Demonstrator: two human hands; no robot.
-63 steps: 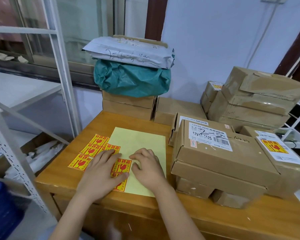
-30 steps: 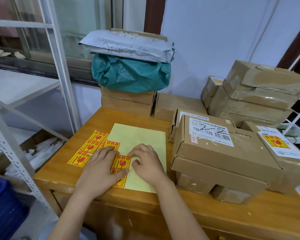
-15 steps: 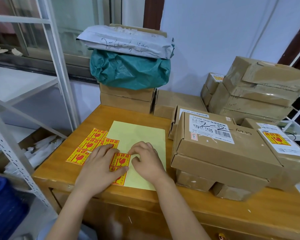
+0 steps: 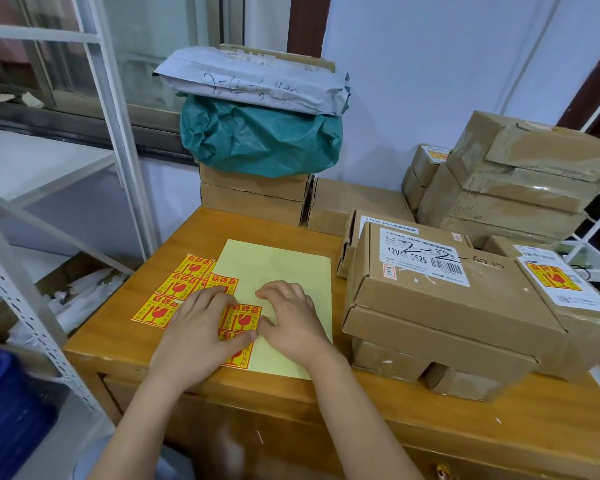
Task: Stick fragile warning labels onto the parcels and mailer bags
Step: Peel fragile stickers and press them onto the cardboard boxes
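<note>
Where hands (image 4: 201, 336) press labels (image 4: 243, 317), boxes (image 4: 440, 296) crowd right

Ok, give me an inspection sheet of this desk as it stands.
Surface: wooden desk, crowded with boxes on the right.
Job's things: yellow backing sheet; fragile labels beside it; front box without one; right box labelled; grey mailer bag on green bag.
Clutter: nothing seen.
Hands: left hand rests on labels; right hand picks at a label.
Cables: one on the wall.
Surroundings: white shelving, window.
</note>
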